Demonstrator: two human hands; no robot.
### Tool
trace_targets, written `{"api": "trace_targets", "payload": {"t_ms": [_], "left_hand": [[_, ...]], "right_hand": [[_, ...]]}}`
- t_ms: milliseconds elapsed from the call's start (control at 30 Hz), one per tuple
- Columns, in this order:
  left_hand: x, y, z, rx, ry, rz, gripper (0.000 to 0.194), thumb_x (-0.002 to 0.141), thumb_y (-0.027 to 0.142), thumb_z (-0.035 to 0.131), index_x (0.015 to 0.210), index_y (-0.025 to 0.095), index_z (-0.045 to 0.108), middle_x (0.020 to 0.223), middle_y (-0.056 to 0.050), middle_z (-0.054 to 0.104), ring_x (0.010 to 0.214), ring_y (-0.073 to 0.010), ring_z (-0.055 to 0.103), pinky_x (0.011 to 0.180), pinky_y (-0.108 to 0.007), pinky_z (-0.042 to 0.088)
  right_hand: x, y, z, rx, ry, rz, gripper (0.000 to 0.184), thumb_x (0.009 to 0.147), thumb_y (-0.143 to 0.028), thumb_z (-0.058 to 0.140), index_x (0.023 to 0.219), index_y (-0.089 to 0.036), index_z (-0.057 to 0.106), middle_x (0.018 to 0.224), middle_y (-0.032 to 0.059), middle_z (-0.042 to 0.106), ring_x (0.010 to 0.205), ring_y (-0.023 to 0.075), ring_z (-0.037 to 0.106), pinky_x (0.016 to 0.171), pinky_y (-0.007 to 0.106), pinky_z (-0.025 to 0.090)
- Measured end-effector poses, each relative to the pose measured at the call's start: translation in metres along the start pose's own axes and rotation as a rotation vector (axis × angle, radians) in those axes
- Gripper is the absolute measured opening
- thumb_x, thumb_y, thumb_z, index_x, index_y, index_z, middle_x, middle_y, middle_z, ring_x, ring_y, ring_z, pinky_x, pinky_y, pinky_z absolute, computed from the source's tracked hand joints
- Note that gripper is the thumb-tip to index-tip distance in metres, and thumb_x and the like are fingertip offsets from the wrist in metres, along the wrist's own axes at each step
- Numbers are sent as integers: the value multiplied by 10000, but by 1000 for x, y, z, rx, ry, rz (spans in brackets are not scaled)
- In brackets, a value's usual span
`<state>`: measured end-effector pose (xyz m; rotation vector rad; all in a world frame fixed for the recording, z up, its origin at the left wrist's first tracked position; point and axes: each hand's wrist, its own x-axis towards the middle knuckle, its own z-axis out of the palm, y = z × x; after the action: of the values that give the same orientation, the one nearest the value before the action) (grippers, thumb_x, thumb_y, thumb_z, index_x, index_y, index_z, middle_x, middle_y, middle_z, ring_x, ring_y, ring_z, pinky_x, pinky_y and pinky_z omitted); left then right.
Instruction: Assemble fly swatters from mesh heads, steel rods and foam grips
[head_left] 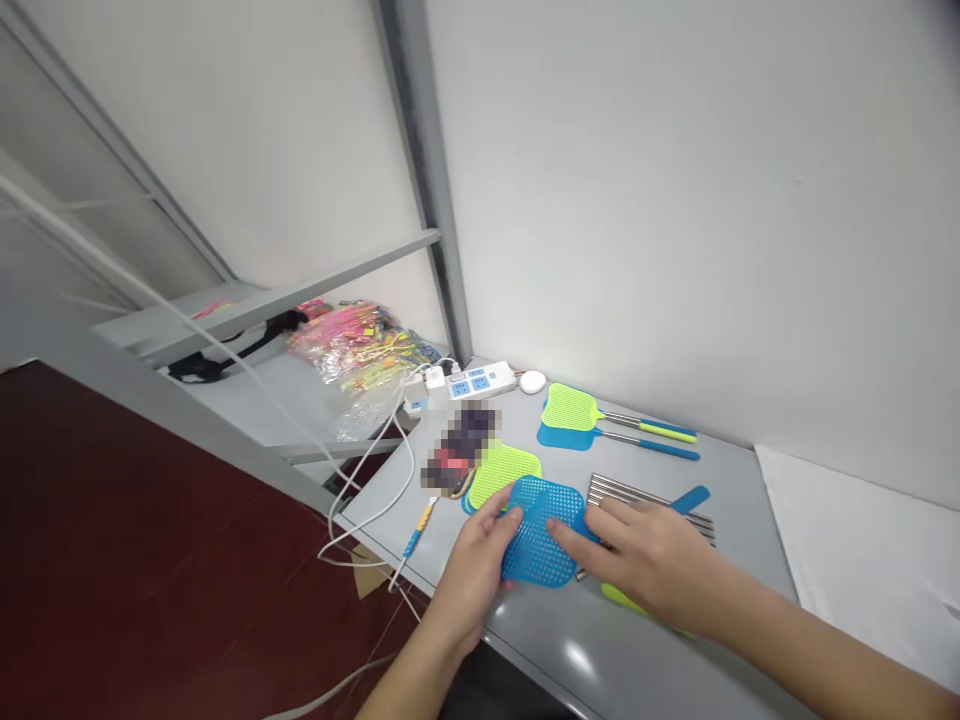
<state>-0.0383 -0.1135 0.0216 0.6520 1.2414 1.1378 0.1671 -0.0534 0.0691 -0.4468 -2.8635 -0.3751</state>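
A blue perforated fly swatter head (541, 550) is held up over the table. My left hand (474, 560) grips its left edge, thumb on top and the other fingers behind. At its right side my right hand (649, 555) is closed round the neck end, with a fingertip pressed on the mesh; the neck itself is mostly hidden. Several metal rods (626, 487) lie behind my right hand. A blue handle (691, 499) shows beyond the knuckles, and a yellow-green handle (621, 598) lies partly under the hand. Left of the rods, a yellow-green swatter head (510, 464) rests over a blue one.
Fly swatters with handles, one with a yellow-green head (568, 407), lie by the wall. A blurred-out phone (463, 445), a power strip (480, 382), a white round disc (533, 382) and loose white cables (411, 455) occupy the left. A bag of colourful items (364, 345) sits on the adjoining shelf.
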Motion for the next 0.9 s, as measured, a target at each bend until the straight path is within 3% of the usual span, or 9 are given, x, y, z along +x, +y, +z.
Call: {"api": "trace_targets", "payload": {"t_ms": [100,167,233,300,433,700,900], "left_hand": [[4,-12,-22,239,249,265,528,937,464,536,1405,247,427,1129,-89,570,878,-184,603,711,-291,510],[4,-21,-33,489,386,498,448,955,376,516,1376,246,441,1208,-110,496,1061,-223,549,913,-387,477],[4,-28,-38,746,395,652,395,956,282,503,1347,247,466,1288,-126,437,1193,-253,471,1018,-451,406],[3,-33,-39,949,315,731,427,940,214,503,1363,242,455,1355,-135,403,1265,-274,412,1052,-478,367],[9,-34,-36,1187,202,749,516,922,188,506,1428,209,406,1452,-144,387,1324,-304,365,1062,-491,340],[17,-31,-32,1329,156,664,453,938,241,491,1390,213,474,1415,-133,489,1251,-310,454,968,-496,386],[10,-30,-23,1288,154,735,408,939,212,480,1346,211,502,1388,-142,505,1236,-318,463,977,-509,371]], "right_hand": [[19,14,19,-31,20,-16,464,867,-53,431,1312,-160,503,813,52,610,661,189,529,501,315,316],[30,21,36,-45,-3,-2,507,851,-16,435,1336,-155,486,847,57,620,674,188,545,494,310,308],[39,25,54,-36,-55,16,529,849,-8,452,1354,-161,472,888,61,625,698,189,568,489,301,309],[45,27,69,-10,-106,36,533,856,-25,479,1366,-178,464,918,59,623,726,191,586,490,290,318],[50,28,80,58,-151,62,529,870,-76,505,1380,-207,456,952,56,621,782,195,601,509,275,340],[48,31,57,170,-264,126,502,846,-117,470,1339,-204,500,933,55,603,781,205,610,517,284,356],[19,37,23,278,-86,293,396,918,-116,359,1264,-184,538,839,55,640,693,193,614,559,301,428]]}}
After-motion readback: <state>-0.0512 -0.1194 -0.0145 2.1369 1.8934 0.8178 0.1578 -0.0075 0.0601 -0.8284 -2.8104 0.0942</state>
